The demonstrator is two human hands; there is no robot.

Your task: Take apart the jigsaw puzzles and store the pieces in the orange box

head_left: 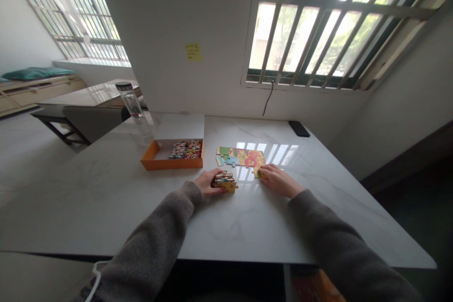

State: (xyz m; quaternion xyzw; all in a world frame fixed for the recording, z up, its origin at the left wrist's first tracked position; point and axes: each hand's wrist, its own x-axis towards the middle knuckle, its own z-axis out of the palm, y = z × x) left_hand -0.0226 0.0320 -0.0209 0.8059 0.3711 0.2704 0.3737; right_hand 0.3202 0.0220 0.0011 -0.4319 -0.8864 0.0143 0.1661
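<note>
A partly joined jigsaw puzzle (244, 156) with green, blue, yellow and pink areas lies flat on the white marbled table (233, 236). My left hand (208, 183) is closed around a stack of jigsaw pieces (225, 179), just below the puzzle's left part. At the puzzle's lower right corner, my right hand (275, 179) has its fingers on a yellow puzzle piece (256, 172). That piece touches or nearly touches the joined part; its right side is hidden beneath my fingers.
An orange box (172, 164) holding rows of puzzle pieces (187, 149) stands left of the puzzle. Behind it are a white lid or sheet (180, 126) and a clear bottle (130, 101). A black phone (299, 128) lies near the back right edge.
</note>
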